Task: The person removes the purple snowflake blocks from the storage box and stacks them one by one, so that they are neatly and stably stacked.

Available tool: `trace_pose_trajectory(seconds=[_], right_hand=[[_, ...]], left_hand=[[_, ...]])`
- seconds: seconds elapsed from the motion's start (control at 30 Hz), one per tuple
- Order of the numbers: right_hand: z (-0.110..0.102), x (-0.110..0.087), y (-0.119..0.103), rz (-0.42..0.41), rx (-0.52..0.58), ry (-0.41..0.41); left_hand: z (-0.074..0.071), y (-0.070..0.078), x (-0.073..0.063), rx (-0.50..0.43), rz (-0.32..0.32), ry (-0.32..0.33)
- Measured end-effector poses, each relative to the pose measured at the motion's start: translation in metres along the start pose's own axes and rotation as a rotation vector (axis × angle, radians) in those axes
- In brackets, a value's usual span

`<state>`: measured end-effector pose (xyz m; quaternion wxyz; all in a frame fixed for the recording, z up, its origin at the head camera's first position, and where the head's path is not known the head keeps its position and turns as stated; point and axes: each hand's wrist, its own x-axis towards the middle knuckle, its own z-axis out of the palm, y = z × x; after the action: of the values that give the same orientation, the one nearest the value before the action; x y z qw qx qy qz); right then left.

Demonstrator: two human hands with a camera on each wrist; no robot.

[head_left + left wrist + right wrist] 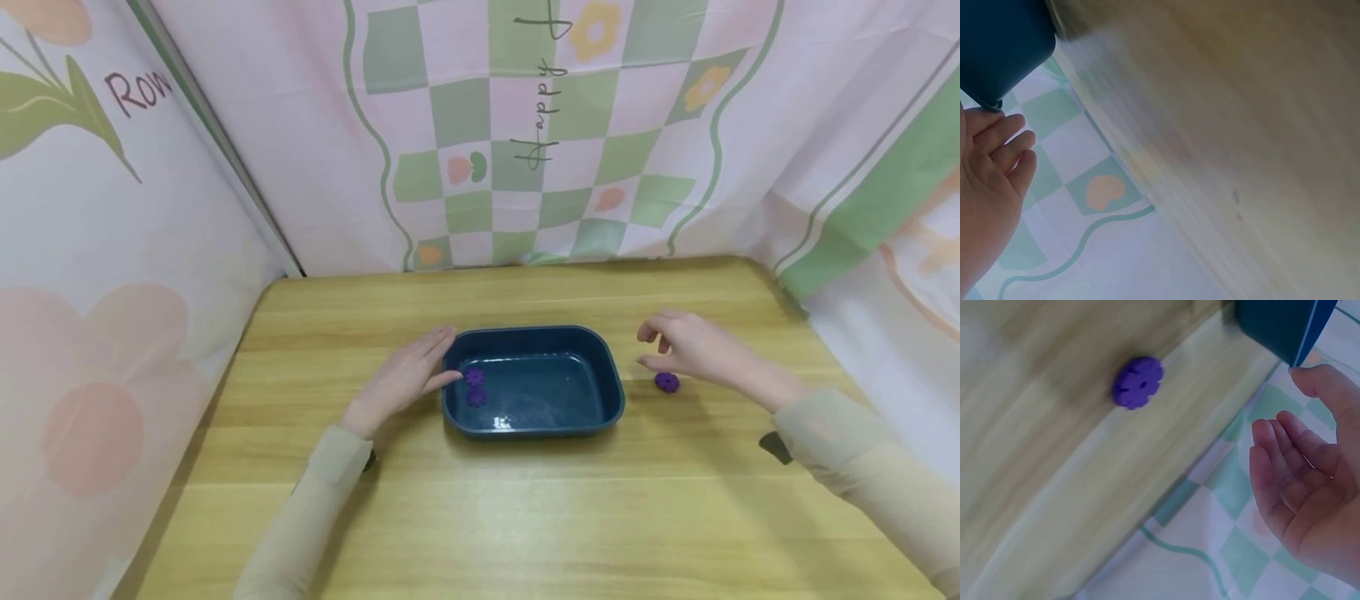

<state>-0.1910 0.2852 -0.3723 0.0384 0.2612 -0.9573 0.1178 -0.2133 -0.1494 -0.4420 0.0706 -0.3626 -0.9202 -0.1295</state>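
On the left cloth [127, 225], the word "Row" [139, 93] is written in dark red letters. On the back cloth [322, 158], the word "Happy" [539, 117] runs upward in thin dark letters; above it stands another letter [553, 23], which I cannot read surely.

The sleeved left forearm [296, 517] and right forearm [870, 467] angle inward, well apart. The left hand [402, 372] reaches forward — fingers [437, 341] together and nearly straight, 1 thumb [442, 381] spread away. The right hand [690, 346] points leftward — fingers loosely bent, thumb and fingertips [646, 331] apart, wrist [765, 383] extending toward the sleeve [828, 429].
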Motion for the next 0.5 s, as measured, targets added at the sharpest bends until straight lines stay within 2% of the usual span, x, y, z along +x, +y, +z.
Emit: trace_pose_trajectory(seconds=[0.23, 0.5], right_hand=[[-0.002, 0.01, -0.018, -0.055, 0.0, 0.023], [0.001, 0.024, -0.037, -0.103, 0.034, -0.011]], left_hand=[[-0.002, 0.001, 0.0, -0.003, 0.012, 0.016], [-0.002, 0.001, 0.0, -0.008, 0.007, 0.008]])
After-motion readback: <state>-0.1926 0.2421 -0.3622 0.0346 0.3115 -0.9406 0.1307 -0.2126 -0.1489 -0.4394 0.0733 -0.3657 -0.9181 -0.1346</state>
